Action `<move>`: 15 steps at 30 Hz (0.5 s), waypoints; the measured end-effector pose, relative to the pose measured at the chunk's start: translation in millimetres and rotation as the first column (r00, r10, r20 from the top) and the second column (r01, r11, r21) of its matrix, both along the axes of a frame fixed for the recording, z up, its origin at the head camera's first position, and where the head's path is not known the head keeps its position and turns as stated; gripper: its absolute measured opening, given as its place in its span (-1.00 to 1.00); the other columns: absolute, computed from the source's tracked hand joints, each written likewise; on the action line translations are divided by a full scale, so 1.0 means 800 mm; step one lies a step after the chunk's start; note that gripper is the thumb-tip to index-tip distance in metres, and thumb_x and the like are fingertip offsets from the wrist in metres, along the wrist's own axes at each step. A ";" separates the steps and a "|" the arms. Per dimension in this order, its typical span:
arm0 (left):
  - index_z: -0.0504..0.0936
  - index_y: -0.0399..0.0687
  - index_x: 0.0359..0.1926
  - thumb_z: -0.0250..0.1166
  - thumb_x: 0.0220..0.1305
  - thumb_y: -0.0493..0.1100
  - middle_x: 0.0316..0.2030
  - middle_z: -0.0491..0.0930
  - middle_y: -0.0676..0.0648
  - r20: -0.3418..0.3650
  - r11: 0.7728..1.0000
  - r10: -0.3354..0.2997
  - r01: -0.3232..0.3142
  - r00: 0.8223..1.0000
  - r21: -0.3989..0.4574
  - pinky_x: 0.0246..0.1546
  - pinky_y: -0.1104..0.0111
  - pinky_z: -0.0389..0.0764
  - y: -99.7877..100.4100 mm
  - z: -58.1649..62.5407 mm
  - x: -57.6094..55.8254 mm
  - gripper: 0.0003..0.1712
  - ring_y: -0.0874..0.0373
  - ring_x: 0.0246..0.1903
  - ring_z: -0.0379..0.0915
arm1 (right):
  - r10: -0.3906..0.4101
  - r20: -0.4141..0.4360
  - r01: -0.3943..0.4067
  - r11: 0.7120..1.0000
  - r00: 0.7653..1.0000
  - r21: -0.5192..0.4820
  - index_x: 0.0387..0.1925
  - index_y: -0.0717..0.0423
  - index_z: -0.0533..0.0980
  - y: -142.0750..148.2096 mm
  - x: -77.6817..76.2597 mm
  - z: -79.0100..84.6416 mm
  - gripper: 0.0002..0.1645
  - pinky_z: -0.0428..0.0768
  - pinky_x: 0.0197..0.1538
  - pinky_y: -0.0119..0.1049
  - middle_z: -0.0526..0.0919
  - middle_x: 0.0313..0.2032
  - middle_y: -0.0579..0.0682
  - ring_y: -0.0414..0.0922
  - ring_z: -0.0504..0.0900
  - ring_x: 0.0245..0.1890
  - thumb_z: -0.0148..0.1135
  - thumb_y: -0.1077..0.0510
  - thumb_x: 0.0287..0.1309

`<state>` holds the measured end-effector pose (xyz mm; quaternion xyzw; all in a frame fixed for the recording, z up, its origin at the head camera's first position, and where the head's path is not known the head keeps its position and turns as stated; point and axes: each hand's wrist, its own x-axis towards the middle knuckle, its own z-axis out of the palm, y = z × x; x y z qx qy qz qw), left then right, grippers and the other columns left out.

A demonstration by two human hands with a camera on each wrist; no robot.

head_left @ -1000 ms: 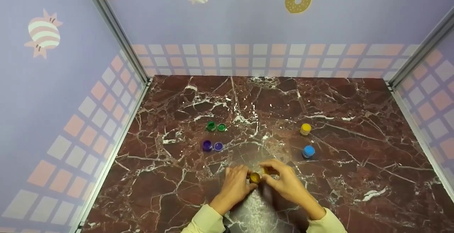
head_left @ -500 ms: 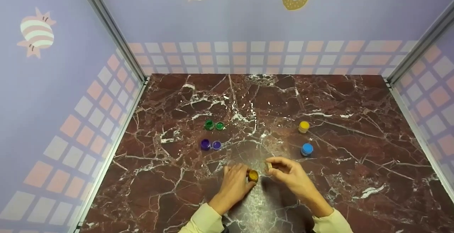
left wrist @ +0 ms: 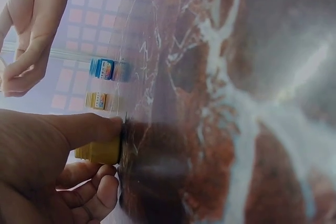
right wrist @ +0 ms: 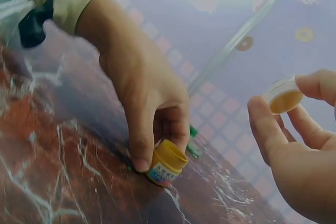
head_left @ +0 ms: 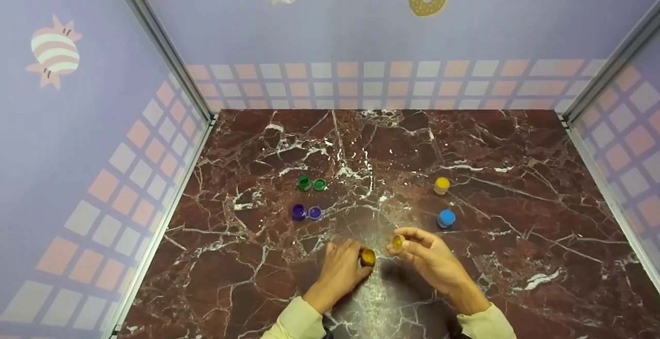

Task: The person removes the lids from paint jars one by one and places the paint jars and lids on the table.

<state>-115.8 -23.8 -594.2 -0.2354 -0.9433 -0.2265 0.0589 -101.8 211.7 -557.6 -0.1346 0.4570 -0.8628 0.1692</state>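
Observation:
My left hand grips a small open paint jar of dark yellow paint between thumb and fingers. The jar stands on the marble-patterned table, its label showing in the right wrist view. To the right, my right hand pinches the jar's round lid between thumb and fingers, raised above the table. In the right wrist view the lid is tilted, with yellow paint on its inner face and a whitish rim.
An open green jar has its lid beside it. Nearer stands an open purple jar with its lid. A capped yellow jar and capped blue jar are on the right. Patterned walls bound the table.
My right hand has moved right, carrying the lid away from the jar, and has turned the lid so its yellow inside shows. The left hand stays on the jar.

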 end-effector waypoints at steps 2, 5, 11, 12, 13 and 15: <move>0.69 -0.09 -0.13 0.61 0.03 -0.02 -0.23 0.69 0.00 0.015 1.000 0.004 -0.004 1.000 0.004 -0.16 0.23 0.29 0.001 0.000 0.000 -0.58 0.12 -0.28 0.61 | 0.038 -0.004 -0.039 0.996 0.999 -0.077 0.16 0.22 0.55 0.002 -0.001 0.000 -0.60 0.55 0.21 -0.20 0.65 -0.01 0.04 -0.07 0.65 0.03 -0.08 0.46 0.46; 0.70 -0.08 -0.14 0.60 0.04 -0.01 -0.22 0.70 0.01 0.023 1.000 0.012 -0.012 1.000 0.012 -0.15 0.22 0.30 0.001 -0.001 -0.002 -0.59 0.11 -0.27 0.63 | 0.089 -0.003 -0.087 0.978 0.996 -0.189 0.18 0.26 0.53 0.005 -0.004 0.001 -0.58 0.52 0.26 -0.20 0.65 0.02 0.08 -0.04 0.65 0.06 -0.13 0.47 0.46; 0.72 -0.05 -0.15 0.61 0.03 0.01 -0.23 0.70 0.03 0.017 1.000 0.017 -0.017 1.000 0.002 -0.18 0.23 0.30 0.002 -0.002 -0.003 -0.59 0.13 -0.28 0.63 | 0.174 -0.027 -0.172 0.913 0.984 -0.370 0.25 0.34 0.46 0.008 -0.007 0.003 -0.56 0.45 0.34 -0.20 0.61 0.14 0.18 0.03 0.61 0.17 -0.23 0.44 0.52; 0.72 -0.04 -0.15 0.61 0.03 0.01 -0.24 0.70 0.04 0.017 1.000 0.016 -0.016 1.000 -0.001 -0.19 0.23 0.30 0.002 -0.002 -0.003 -0.59 0.14 -0.28 0.62 | 0.181 -0.035 -0.181 0.903 0.983 -0.390 0.26 0.35 0.45 0.008 -0.008 0.004 -0.56 0.44 0.35 -0.20 0.60 0.15 0.20 0.03 0.60 0.19 -0.25 0.44 0.53; 0.73 -0.04 -0.15 0.61 0.03 0.02 -0.24 0.69 0.04 0.017 1.000 0.016 -0.015 1.000 -0.003 -0.19 0.23 0.30 0.003 -0.001 -0.003 -0.60 0.14 -0.29 0.62 | 0.186 -0.042 -0.187 0.894 0.982 -0.406 0.26 0.36 0.44 0.008 -0.008 0.004 -0.56 0.43 0.36 -0.20 0.59 0.16 0.21 0.04 0.59 0.20 -0.26 0.43 0.54; 0.73 -0.04 -0.15 0.61 0.03 0.02 -0.24 0.70 0.04 0.020 1.000 0.013 -0.013 1.000 -0.007 -0.18 0.23 0.31 0.003 -0.001 -0.003 -0.60 0.14 -0.28 0.62 | 0.190 -0.053 -0.194 0.881 0.980 -0.431 0.28 0.37 0.42 0.008 -0.009 0.004 -0.56 0.42 0.36 -0.19 0.57 0.17 0.22 0.05 0.57 0.22 -0.26 0.42 0.55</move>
